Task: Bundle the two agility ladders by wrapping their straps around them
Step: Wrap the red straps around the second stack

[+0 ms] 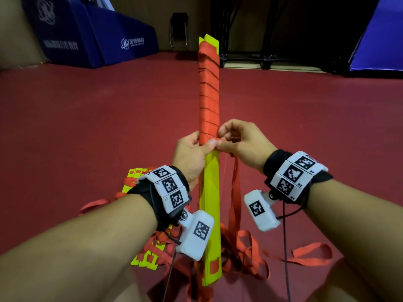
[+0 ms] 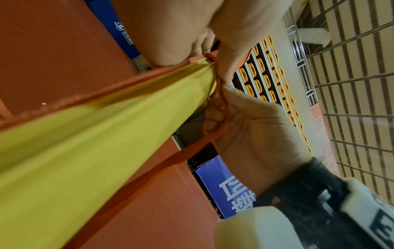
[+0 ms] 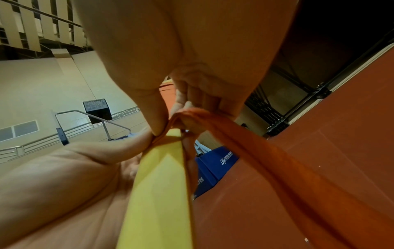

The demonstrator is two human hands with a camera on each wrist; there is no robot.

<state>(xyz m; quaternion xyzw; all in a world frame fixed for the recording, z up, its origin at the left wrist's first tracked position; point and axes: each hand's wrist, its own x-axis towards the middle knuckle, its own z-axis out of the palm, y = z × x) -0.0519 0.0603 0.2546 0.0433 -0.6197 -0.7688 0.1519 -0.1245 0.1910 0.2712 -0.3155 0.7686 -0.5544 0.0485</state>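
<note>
From the head camera, a stack of flat yellow-green plastic ladder rungs [image 1: 212, 192] stood upright on the dark red floor [image 1: 87, 127] between the person's forearms. Its upper part was bound in overlapping turns of flat red woven strap [image 1: 209, 94], with a short yellow tip showing above the wrap. The left hand [image 1: 192, 155] gripped the stack at the lowest turn, thumb pressed across the strap's edge. The right hand [image 1: 242, 142] pinched the strap just beside that thumb, fingers [image 1: 224, 129] curled, and the free length hung down to a loose red tangle [image 1: 246, 253] on the floor. A second ladder of yellow rungs and red straps [image 1: 139, 214] lay unbundled on the floor behind the left wrist. Blue padded mats [image 1: 91, 38] stood at the far wall.

In the left wrist view, the yellow stack [image 2: 106, 134] ran diagonally, and the right hand [image 2: 245, 131] held the red strap [image 2: 170, 160] in curled fingers at the stack's edge.

In the right wrist view, the thumb and fingers [image 3: 192, 94] pinched the strap [image 3: 255, 151] against the top of the bare yellow stack [image 3: 157, 185], while the left hand [image 3: 85, 168] clasped the stack from the other side.
</note>
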